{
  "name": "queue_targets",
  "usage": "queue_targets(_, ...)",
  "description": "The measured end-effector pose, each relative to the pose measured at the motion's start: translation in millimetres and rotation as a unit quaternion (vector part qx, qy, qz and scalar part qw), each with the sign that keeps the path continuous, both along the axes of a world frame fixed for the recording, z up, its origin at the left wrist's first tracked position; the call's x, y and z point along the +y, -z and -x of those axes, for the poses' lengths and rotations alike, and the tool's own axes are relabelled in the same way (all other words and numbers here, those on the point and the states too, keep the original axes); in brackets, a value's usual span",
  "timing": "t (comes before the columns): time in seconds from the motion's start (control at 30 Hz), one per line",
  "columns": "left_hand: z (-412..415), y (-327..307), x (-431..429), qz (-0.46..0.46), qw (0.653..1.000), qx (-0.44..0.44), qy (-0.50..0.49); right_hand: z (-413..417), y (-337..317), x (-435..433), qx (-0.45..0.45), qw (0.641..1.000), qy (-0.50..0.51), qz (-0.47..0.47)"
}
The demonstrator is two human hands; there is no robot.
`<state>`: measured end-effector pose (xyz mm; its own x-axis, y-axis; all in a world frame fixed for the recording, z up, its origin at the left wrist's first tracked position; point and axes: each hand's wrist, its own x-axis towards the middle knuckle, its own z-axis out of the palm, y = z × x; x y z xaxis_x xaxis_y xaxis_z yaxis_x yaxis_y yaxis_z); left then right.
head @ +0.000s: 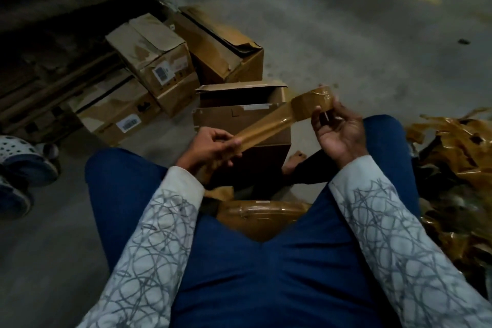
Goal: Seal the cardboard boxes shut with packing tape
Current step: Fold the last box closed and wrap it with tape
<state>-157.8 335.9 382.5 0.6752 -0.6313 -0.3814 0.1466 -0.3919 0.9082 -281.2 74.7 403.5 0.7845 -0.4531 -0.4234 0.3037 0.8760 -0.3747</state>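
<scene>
Plainly, you were at the drawing-out stage. Your right grip (336, 132) held the roll of packing tape (311, 101), fingers curled round its rim. Your left grip (213, 145) pinched the free end of the strip (269, 125), which stretched between the two in the air above the open box (221, 120). That box stood on the floor (346, 34) between your knees with its flaps up and unsealed, and the strip touched no cardboard yet.

To do this step well, you likely needed enough length to cross the whole seam and lap down both end walls, so it was worth judging that before cutting. Holding the strip flat and taut mattered too: a slack one would probably fold onto itself and end up among the crumpled tape scraps (452, 146) at your right. The flaps wanted closing first, which meant either freeing a hand or pressing them down with the strip itself. Other boxes (154, 61) lay stacked at your left.
</scene>
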Motion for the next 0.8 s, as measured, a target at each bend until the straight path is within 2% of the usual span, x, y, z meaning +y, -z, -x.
queue_targets(0.1,-35,2,22,-0.085,0.993,-0.051,0.061,-25,12,-2,0.043,0.999,-0.026,0.006)
queue_targets(0.2,-58,12,41,-0.167,0.979,-0.102,0.055,-50,19,-14,0.063,0.998,-0.014,0.008)
queue_targets(0.33,-75,14,56,-0.095,0.992,-0.076,-0.036,-76,38,-25,0.094,0.995,-0.039,0.023)
queue_targets(0.57,-111,54,43,-0.157,0.978,-0.139,-0.013,-80,94,-15,0.207,0.973,-0.071,0.076)
queue_targets(0.63,-118,70,35,-0.161,0.973,-0.163,-0.009,-82,101,-18,0.257,0.955,-0.065,0.130)
queue_targets(0.67,-120,78,31,-0.167,0.973,-0.160,-0.008,-84,103,-21,0.297,0.935,-0.067,0.184)
queue_targets(0.7,-120,84,30,-0.175,0.973,-0.151,-0.009,-84,105,-24,0.355,0.891,-0.082,0.271)
queue_targets(0.73,-122,90,29,-0.185,0.972,-0.142,-0.012,-85,105,-27,0.433,0.802,-0.099,0.398)
queue_targets(0.77,-123,93,29,-0.193,0.972,-0.135,-0.016,-84,106,-30,0.480,0.695,-0.116,0.523)
queue_targets(0.8,-125,95,30,-0.197,0.971,-0.130,-0.021,-85,107,-33,0.474,0.604,-0.123,0.629)
